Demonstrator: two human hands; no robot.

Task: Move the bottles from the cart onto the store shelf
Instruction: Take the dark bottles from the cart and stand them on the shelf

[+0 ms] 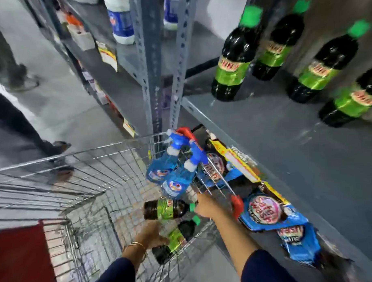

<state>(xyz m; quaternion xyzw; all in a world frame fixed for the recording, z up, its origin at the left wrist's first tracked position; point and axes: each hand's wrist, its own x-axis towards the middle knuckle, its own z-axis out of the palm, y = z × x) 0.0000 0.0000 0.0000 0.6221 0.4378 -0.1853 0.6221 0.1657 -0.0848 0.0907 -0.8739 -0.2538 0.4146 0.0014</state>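
Two dark soda bottles with green labels and green caps lie in the wire cart (78, 168). My right hand (206, 206) is closed on the neck of the upper bottle (168, 208). My left hand (150, 234) grips the lower bottle (175, 239) around its middle. Several matching bottles (234, 64) stand upright on the grey shelf (275, 139) at the upper right.
Two blue spray bottles (171, 176) lean in the cart's far corner. Blue dishwash packets (267, 211) fill the shelf below. A perforated steel post (149, 65) stands left of the grey shelf. White bottles (121, 22) stand on the upper left shelf. Another person's legs (19, 118) stand in the aisle at left.
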